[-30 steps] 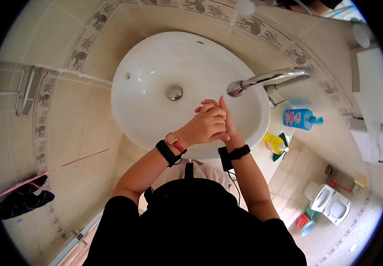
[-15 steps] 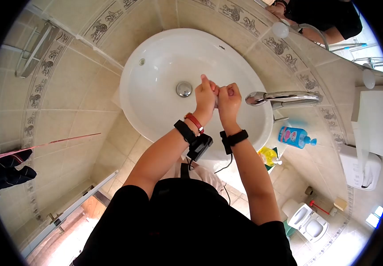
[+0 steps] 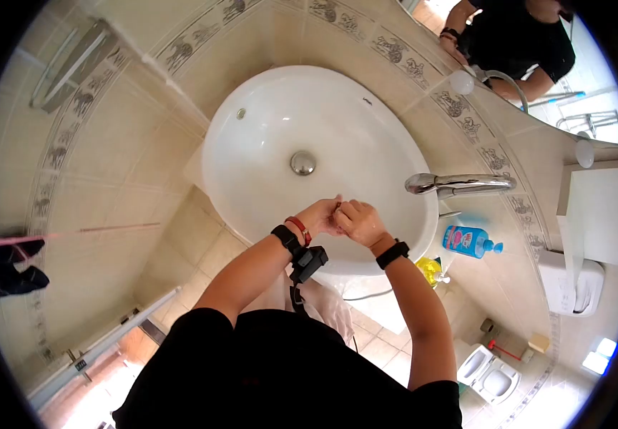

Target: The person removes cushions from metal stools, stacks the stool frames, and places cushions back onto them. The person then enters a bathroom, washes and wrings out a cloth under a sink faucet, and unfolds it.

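Over the near side of the white washbasin (image 3: pixel 266 193), my two hands press together. My right hand (image 3: pixel 363 223) is closed, its curled fingers wrapped over the fingertips of my left hand (image 3: pixel 320 217). The left is closed too, thumb pointing up, and most of its fingers are hidden behind the right. Whether anything small lies between them cannot be seen. Below and in front of the tap (image 3: pixel 459 184) the basin shows bare white surface and a round metal drain plug (image 3: pixel 302 163). A red bracelet (image 3: pixel 299 229) and a black strap circle my left wrist; another black band circles the right.
Right of the basin stand a blue bottle (image 3: pixel 466 241) and a yellow pump bottle (image 3: pixel 430 272). A mirror (image 3: pixel 581 107) hangs at the upper right, a white dispenser (image 3: pixel 574 284) at the far right. A toilet (image 3: pixel 496 379) sits lower right, a towel rail (image 3: pixel 73 68) upper left.
Both hands have drawn back toward my body, from the basin's middle to its near side. My right fingers now fold over the left hand. The camera view has shifted slightly.
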`<action>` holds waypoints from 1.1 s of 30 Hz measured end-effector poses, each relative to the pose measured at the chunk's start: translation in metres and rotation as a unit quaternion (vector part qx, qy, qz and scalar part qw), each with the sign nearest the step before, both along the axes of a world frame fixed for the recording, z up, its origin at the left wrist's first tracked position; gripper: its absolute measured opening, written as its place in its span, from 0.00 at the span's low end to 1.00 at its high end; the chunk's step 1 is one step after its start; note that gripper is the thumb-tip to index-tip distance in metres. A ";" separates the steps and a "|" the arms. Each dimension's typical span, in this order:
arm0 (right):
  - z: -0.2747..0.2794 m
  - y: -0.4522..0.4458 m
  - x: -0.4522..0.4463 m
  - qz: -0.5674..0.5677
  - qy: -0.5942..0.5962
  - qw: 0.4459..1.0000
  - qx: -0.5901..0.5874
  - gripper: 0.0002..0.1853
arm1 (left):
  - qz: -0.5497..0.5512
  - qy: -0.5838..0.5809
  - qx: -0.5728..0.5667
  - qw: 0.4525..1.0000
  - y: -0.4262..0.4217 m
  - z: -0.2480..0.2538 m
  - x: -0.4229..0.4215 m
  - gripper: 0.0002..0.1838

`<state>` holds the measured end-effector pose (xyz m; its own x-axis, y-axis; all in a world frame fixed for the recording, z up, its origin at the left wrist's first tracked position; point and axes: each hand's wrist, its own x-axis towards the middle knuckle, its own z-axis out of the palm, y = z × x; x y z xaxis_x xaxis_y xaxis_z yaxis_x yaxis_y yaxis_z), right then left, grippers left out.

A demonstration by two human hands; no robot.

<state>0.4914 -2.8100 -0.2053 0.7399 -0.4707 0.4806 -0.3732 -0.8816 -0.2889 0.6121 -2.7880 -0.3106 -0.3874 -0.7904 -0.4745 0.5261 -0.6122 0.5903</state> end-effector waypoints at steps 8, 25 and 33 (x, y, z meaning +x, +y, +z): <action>0.075 0.036 0.011 0.015 -0.262 0.810 0.525 0.23 | 0.240 -0.168 -0.201 0.935 0.089 0.149 0.018 0.25; 0.089 0.433 0.230 0.435 0.185 0.561 0.680 0.12 | 0.619 -0.546 0.022 0.564 0.604 0.158 0.082 0.12; 0.097 0.738 0.332 0.571 0.176 0.529 0.602 0.12 | 0.560 -0.646 0.154 0.495 0.858 0.195 0.138 0.18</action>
<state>0.8236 -2.0721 -0.1084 0.8159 0.5727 0.0791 -0.0126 0.1543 -0.9879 0.7503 -1.9297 -0.1155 0.9965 0.0197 0.0812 -0.0586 -0.5294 0.8463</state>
